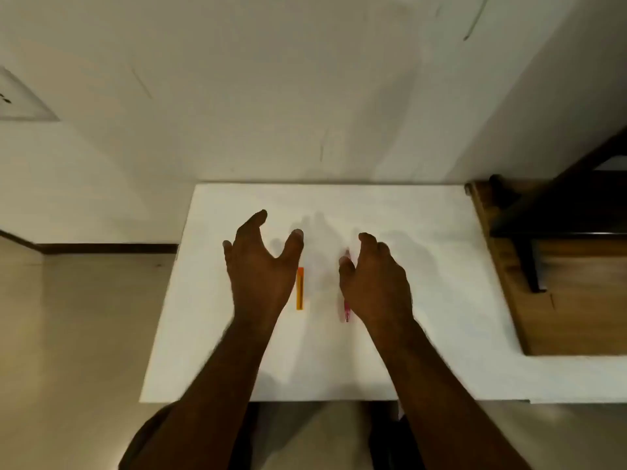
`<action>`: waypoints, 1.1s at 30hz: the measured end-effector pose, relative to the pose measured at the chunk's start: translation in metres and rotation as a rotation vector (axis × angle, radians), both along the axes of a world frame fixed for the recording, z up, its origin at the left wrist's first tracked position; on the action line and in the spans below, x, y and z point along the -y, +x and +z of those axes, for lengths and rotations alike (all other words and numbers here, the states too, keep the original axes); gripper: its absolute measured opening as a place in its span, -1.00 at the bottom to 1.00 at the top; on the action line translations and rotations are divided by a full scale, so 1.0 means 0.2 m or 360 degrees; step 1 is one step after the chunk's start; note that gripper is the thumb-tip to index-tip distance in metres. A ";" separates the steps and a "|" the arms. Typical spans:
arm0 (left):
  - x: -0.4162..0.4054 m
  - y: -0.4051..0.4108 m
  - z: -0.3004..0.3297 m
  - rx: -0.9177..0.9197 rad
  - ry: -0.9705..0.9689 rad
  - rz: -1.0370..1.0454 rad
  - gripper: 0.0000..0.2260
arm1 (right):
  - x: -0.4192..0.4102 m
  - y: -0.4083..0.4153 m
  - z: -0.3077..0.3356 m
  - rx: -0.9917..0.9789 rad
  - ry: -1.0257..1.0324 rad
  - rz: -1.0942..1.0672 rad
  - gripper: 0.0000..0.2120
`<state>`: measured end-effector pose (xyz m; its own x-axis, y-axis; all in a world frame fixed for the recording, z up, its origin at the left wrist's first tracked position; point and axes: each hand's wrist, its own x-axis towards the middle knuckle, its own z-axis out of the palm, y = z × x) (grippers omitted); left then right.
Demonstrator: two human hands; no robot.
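**Two hands over two pens on a white table**

A pale wall [305, 79] stood behind a white table [424, 334], whose far edge met it. A wooden stand [576, 307] butted against the table's right edge. Both bare forearms came in over the near edge.

The left hand [261, 266] hovered with thumb and fingers spread wide, holding nothing. The right hand [376, 279] had its fingers curled downward. Whether its thumb touched the pen beneath could not be told through the blur.

An orange pen [300, 293] lay near the middle of the table, pointing toward the far edge, just beside the left thumb. A pink pen [346, 310] lay parallel to it, a little apart and partly hidden under the right hand.

Both pens looked light, stiff and smooth, and round enough to roll if nudged. A pinch across the middle of the barrel, thumb against two fingertips, would probably lift either cleanly. A grip at an end would likely let it tip.
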<state>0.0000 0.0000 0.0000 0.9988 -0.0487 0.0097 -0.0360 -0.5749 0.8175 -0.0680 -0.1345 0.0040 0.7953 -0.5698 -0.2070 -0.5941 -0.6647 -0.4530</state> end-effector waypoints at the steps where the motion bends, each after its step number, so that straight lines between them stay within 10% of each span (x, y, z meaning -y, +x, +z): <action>1: -0.01 0.00 -0.04 -0.0038 -0.0045 0.0022 -0.46 | 0.01 0.01 -0.04 -0.0073 0.0006 -0.0013 -0.56; 11: 0.09 0.08 -0.11 -0.0568 -0.0458 0.0020 -0.69 | 0.10 0.15 -0.20 -0.0293 0.0167 -0.0012 -0.66; 26: 0.14 0.14 -0.19 -0.0732 -0.0463 -0.0282 -0.91 | 0.08 0.19 -0.16 0.0229 0.0726 0.0080 -0.69; 33: 0.17 0.13 -0.18 -0.0751 -0.0380 -0.0411 -0.86 | 0.16 0.24 -0.15 0.0558 0.1289 -0.0454 -0.91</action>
